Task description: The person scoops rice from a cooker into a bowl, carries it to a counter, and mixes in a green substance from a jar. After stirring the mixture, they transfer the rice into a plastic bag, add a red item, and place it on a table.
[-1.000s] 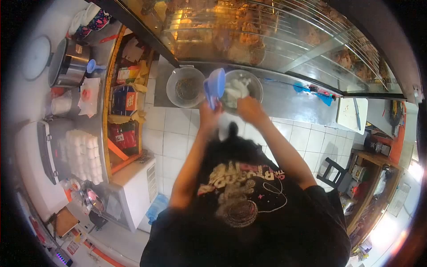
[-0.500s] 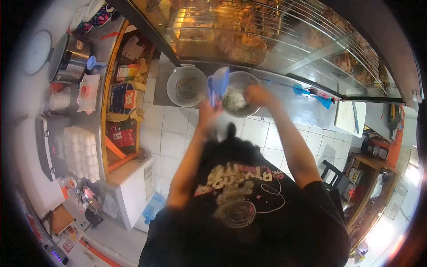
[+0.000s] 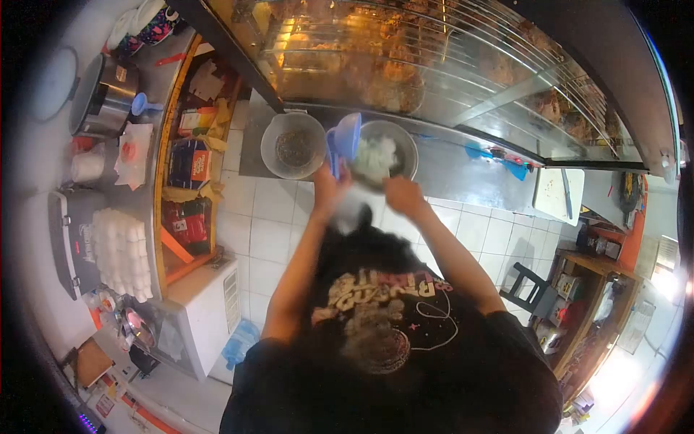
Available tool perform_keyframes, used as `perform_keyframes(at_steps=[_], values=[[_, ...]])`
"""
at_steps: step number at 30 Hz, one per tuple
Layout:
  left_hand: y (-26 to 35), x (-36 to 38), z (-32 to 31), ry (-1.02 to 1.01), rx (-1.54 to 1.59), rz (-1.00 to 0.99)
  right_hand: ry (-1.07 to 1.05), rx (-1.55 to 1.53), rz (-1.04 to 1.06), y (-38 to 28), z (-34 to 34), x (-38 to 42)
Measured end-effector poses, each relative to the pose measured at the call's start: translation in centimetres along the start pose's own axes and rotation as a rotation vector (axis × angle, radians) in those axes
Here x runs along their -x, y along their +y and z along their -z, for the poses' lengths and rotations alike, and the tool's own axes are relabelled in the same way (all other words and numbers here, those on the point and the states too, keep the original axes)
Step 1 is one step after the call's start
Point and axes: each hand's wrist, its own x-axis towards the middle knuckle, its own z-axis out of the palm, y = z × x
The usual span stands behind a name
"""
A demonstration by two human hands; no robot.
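My left hand is closed on blue scoops, held upright between two bowls. To their left stands a translucent bowl with dark, speckled contents. On the right is a metal bowl with white and pale green food in it. My right hand is closed at the near rim of the metal bowl; what it holds, if anything, is too blurred to make out.
A glass display case with lit racks rises behind the bowls. A white cutting board with a knife lies at the right. At the left are a metal pot, stacked white cartons and a shelf with packages.
My right hand has moved from the metal bowl's right side down to its near edge. The white food in the bowl has shifted and spread.
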Motion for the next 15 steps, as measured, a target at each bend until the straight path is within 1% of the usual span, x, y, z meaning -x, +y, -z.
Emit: perform_keyframes(at_steps=[1, 2, 3, 5, 6, 7, 9, 10, 13, 14, 15], values=[[-0.7, -0.2, -0.1, 0.007, 0.002, -0.001, 0.108, -0.034, -0.021, 0.6, -0.4, -1.0], [-1.8, -0.3, -0.1, 0.023, -0.072, -0.072, 0.044, -0.074, -0.051, 0.0, 1.5, -0.5], [-2.8, -0.5, -0.1, 0.036, -0.148, -0.143, 0.045, -0.076, -0.049, -0.7, 3.2, 0.7], [-2.7, -0.5, -0.4, 0.052, -0.128, -0.158, 0.007, 0.005, -0.011, -1.8, 4.9, 3.7], [-2.7, -0.5, -0.4, 0.070, -0.107, -0.174, -0.014, -0.040, 0.058, -1.1, 3.2, 3.3], [-3.1, -0.5, -0.4, 0.066, -0.110, -0.173, -0.015, -0.045, 0.057, -0.8, 2.2, 2.2], [-4.2, -0.5, -0.4, 0.046, -0.147, -0.052, 0.028, -0.053, -0.074, -0.5, 1.3, 0.1], [-3.7, -0.5, -0.3, 0.043, -0.151, -0.055, 0.138, -0.117, -0.094, -0.7, 2.2, 0.5], [-2.8, -0.4, -0.2, 0.027, -0.140, -0.043, 0.116, -0.188, -0.137, 1.5, 2.5, 0.7], [-2.8, -0.2, -0.3, 0.035, -0.162, -0.071, 0.186, -0.056, -0.023, 5.5, -2.9, -1.7], [-2.7, -0.3, -0.4, 0.043, -0.184, -0.101, 0.188, -0.057, -0.024, 5.7, -3.4, -2.6]])
